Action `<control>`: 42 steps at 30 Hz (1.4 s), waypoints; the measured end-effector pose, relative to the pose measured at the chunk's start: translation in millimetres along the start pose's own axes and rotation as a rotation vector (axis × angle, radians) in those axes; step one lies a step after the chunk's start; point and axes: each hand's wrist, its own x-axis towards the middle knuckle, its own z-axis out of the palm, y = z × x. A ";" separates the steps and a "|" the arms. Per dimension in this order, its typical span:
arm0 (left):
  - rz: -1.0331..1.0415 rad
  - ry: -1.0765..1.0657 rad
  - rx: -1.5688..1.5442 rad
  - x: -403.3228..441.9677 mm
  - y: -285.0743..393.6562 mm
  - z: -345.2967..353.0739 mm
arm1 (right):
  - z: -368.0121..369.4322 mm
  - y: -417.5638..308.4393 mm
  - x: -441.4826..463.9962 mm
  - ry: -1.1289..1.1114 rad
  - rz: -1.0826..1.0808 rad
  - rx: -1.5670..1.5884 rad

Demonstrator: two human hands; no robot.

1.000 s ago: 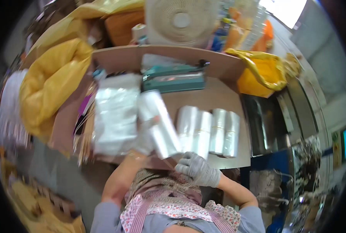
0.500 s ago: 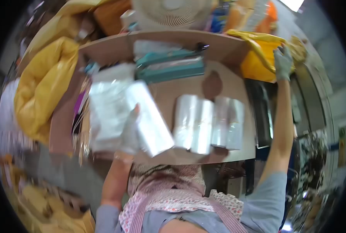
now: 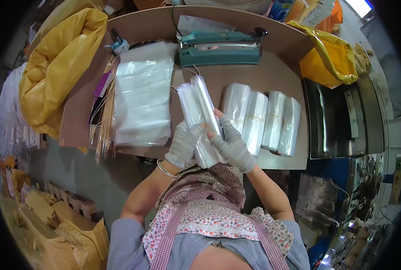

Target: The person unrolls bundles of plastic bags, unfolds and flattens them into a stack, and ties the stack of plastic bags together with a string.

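Observation:
Both hands, in pale fingerless-tipped gloves, grip a partly rolled bundle of clear plastic bags (image 3: 192, 105) in front of the apron. My left hand (image 3: 184, 143) is closed on its left side, thumb on top. From the right, my right hand (image 3: 233, 143) presses the rolled edge with its thumb and fingers. To the right lie several rolled bundles of clear bags (image 3: 254, 118), with thin bands visible around their middles. A flat stack of clear plastic bags (image 3: 143, 96) rests left of my hands.
A teal heat sealer (image 3: 220, 54) stands at the back of the brown table (image 3: 209, 168). Thin sticks (image 3: 104, 130) lie along the left side. Yellow sacks flank the table: one at left (image 3: 59, 74), an open one at right (image 3: 328, 58). A dark metal box (image 3: 344, 121) adjoins the right edge.
My right hand has come from the yellow sack at right to the bundle. The bundle, flat in my left hand before, is now held by both hands with one edge rolled.

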 end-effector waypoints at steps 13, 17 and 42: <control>0.015 0.086 -0.152 -41.3 5.5 -41.5 | 7.1 21.7 -2.7 -0.020 0.307 0.580; -0.015 0.070 -0.004 -51.0 4.0 -60.5 | 16.9 21.2 -14.5 -0.012 0.371 0.704; -0.012 -0.332 -0.075 -46.5 13.0 -66.9 | 38.8 37.5 -28.2 -0.257 0.381 0.998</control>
